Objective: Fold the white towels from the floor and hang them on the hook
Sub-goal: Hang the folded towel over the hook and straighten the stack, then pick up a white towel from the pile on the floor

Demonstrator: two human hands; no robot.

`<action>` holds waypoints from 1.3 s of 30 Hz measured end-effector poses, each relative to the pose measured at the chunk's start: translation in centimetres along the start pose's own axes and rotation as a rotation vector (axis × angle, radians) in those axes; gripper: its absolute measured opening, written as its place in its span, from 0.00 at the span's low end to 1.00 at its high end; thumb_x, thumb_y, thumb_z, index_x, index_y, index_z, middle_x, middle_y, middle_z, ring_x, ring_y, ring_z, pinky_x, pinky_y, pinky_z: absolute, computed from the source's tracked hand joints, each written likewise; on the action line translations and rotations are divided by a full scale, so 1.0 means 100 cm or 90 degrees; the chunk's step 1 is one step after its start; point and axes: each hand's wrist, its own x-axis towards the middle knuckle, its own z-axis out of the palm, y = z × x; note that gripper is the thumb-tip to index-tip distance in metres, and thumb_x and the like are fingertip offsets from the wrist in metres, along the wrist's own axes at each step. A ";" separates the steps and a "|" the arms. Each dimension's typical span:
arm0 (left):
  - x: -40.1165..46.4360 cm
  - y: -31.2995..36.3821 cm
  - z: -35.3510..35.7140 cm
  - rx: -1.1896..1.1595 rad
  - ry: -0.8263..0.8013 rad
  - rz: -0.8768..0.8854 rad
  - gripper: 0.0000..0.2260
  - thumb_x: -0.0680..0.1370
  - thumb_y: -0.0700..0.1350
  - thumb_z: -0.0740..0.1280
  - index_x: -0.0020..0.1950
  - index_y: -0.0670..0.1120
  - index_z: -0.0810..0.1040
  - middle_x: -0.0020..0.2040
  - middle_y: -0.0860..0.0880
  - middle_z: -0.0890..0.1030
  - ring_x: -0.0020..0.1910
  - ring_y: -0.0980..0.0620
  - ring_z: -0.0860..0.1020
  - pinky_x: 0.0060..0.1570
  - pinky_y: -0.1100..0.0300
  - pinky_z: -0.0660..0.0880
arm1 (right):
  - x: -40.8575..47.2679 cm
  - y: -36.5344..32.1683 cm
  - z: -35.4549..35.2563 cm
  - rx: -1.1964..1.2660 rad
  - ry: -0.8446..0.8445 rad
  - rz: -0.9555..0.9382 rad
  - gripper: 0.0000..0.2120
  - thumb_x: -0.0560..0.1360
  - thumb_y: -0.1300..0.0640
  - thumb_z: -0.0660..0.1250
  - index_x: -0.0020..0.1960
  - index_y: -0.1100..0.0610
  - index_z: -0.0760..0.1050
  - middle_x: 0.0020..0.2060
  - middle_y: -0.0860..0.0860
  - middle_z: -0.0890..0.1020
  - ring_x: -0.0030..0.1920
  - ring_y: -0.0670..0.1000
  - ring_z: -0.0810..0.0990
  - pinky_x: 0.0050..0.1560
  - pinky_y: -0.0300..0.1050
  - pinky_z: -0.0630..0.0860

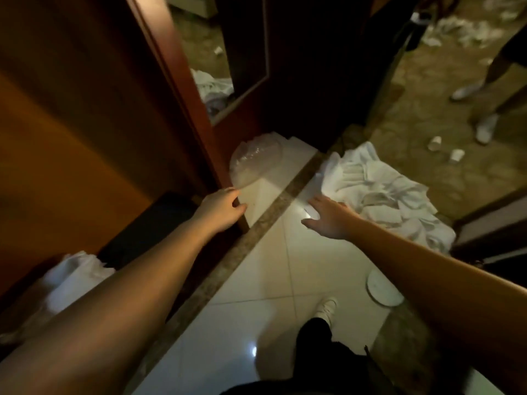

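This looks like a messy hotel-style room, at the threshold between a bathroom and a bedroom. Glossy white floor tiles (271, 269) meet a stone door sill (256, 232) and patterned carpet (427, 143), with a wooden door (182, 89), crumpled white towels (379, 192) and paper cups (434, 143) strewn about.

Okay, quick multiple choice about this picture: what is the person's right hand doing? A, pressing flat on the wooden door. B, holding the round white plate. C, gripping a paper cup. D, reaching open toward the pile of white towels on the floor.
D: the right hand is spread with straight fingers beside the crumpled white towels, holding nothing, while the white plate lies apart on the floor tiles.
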 end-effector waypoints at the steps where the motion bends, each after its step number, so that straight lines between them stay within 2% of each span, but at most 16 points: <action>1: 0.014 0.010 0.010 0.001 -0.009 0.001 0.25 0.83 0.55 0.62 0.77 0.46 0.67 0.76 0.45 0.69 0.72 0.44 0.70 0.68 0.54 0.67 | 0.003 0.018 0.004 0.009 -0.017 0.017 0.34 0.79 0.37 0.61 0.78 0.54 0.62 0.78 0.53 0.63 0.75 0.57 0.66 0.72 0.53 0.63; 6: 0.094 0.080 0.057 0.024 -0.087 0.010 0.25 0.83 0.55 0.61 0.78 0.46 0.66 0.78 0.46 0.67 0.75 0.46 0.67 0.71 0.53 0.64 | 0.022 0.117 0.011 0.088 -0.073 0.121 0.34 0.79 0.38 0.62 0.79 0.53 0.61 0.78 0.52 0.65 0.76 0.56 0.65 0.73 0.52 0.62; 9: 0.137 0.118 0.080 0.024 -0.118 0.022 0.23 0.83 0.55 0.61 0.76 0.47 0.68 0.76 0.47 0.70 0.73 0.46 0.69 0.69 0.54 0.65 | 0.032 0.169 0.015 0.122 -0.101 0.168 0.33 0.79 0.39 0.62 0.79 0.53 0.61 0.78 0.52 0.65 0.76 0.55 0.65 0.74 0.53 0.63; 18: 0.250 0.204 0.176 0.052 -0.265 0.029 0.23 0.83 0.52 0.62 0.76 0.45 0.68 0.76 0.44 0.69 0.73 0.43 0.69 0.70 0.52 0.66 | 0.064 0.296 0.061 0.232 -0.206 0.316 0.30 0.81 0.40 0.60 0.78 0.53 0.63 0.76 0.54 0.67 0.73 0.56 0.68 0.69 0.51 0.68; 22: 0.305 0.232 0.217 0.081 -0.331 0.065 0.22 0.82 0.54 0.61 0.74 0.46 0.70 0.73 0.43 0.71 0.70 0.42 0.72 0.66 0.52 0.69 | 0.084 0.347 0.083 0.281 -0.231 0.381 0.30 0.81 0.41 0.61 0.78 0.54 0.63 0.75 0.55 0.68 0.73 0.57 0.69 0.67 0.50 0.68; 26: 0.367 0.256 0.256 0.102 -0.386 0.098 0.19 0.82 0.53 0.61 0.70 0.44 0.74 0.69 0.42 0.74 0.65 0.40 0.74 0.63 0.49 0.72 | 0.111 0.393 0.100 0.319 -0.235 0.450 0.30 0.81 0.42 0.61 0.78 0.55 0.64 0.75 0.56 0.68 0.73 0.58 0.69 0.67 0.49 0.68; 31: 0.441 0.284 0.295 0.108 -0.457 0.121 0.19 0.82 0.50 0.60 0.71 0.44 0.72 0.70 0.41 0.74 0.67 0.40 0.74 0.63 0.50 0.72 | 0.149 0.439 0.112 0.364 -0.248 0.568 0.29 0.81 0.43 0.61 0.78 0.55 0.64 0.76 0.56 0.66 0.73 0.58 0.68 0.67 0.48 0.67; 36: 0.517 0.309 0.337 0.082 -0.484 0.127 0.13 0.81 0.47 0.61 0.60 0.41 0.77 0.62 0.39 0.78 0.60 0.40 0.77 0.59 0.50 0.75 | 0.201 0.488 0.124 0.440 -0.199 0.630 0.27 0.81 0.46 0.63 0.76 0.57 0.67 0.74 0.56 0.71 0.72 0.57 0.70 0.67 0.47 0.68; 39: 0.559 0.322 0.365 0.069 -0.487 0.111 0.14 0.81 0.48 0.62 0.61 0.41 0.77 0.62 0.39 0.78 0.60 0.41 0.77 0.56 0.54 0.74 | 0.229 0.522 0.134 0.506 -0.157 0.661 0.23 0.82 0.49 0.63 0.72 0.60 0.70 0.68 0.59 0.76 0.66 0.58 0.75 0.62 0.47 0.70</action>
